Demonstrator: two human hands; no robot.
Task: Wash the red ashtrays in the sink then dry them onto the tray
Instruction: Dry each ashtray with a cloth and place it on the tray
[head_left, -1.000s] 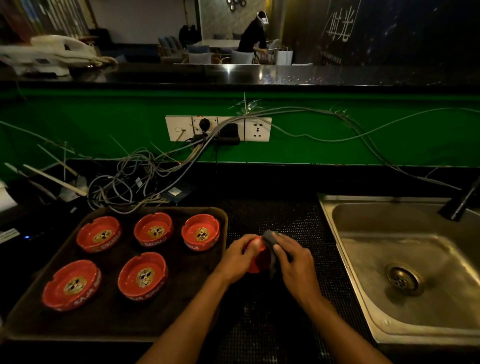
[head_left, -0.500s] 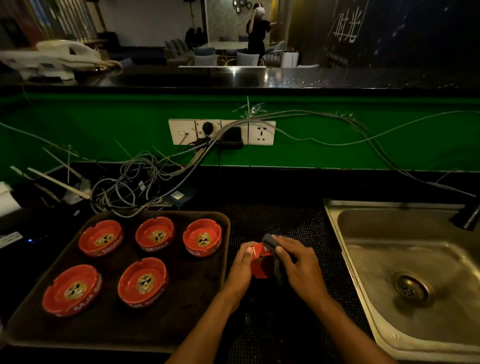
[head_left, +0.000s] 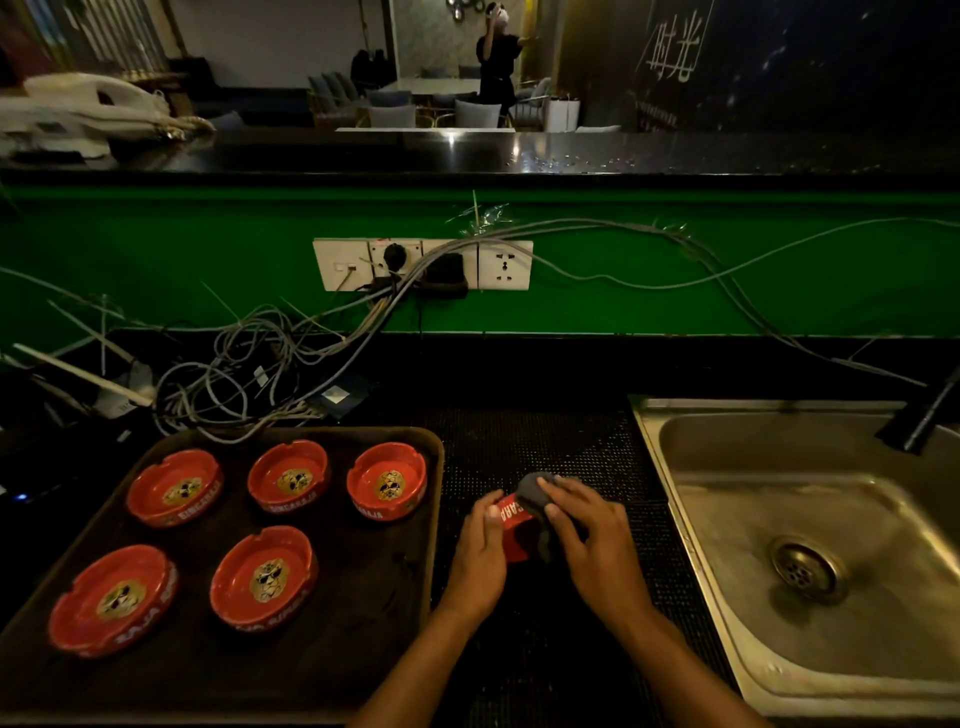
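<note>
A dark rectangular tray (head_left: 363, 670) at the counter's left holds five round red ashtrays (head_left: 265, 582). Beyond its right edge, the left hand (head_left: 480, 558) grips a sixth red ashtray (head_left: 514, 530) tilted on edge; the right hand (head_left: 592, 540) presses a grey cloth (head_left: 535, 493) on it. The steel sink (head_left: 691, 499) lies rightmost.

Ashtrays (head_left: 175, 487) read "SINGARAJA"; wall (head_left: 673, 52) reads "时光".

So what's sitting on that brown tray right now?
Five red ashtrays rest on the brown tray, three along the back and two in front, each upright with a gold emblem inside. Whatever lies beneath them is covered. A sixth ashtray is off the tray, held in both hands.
</note>
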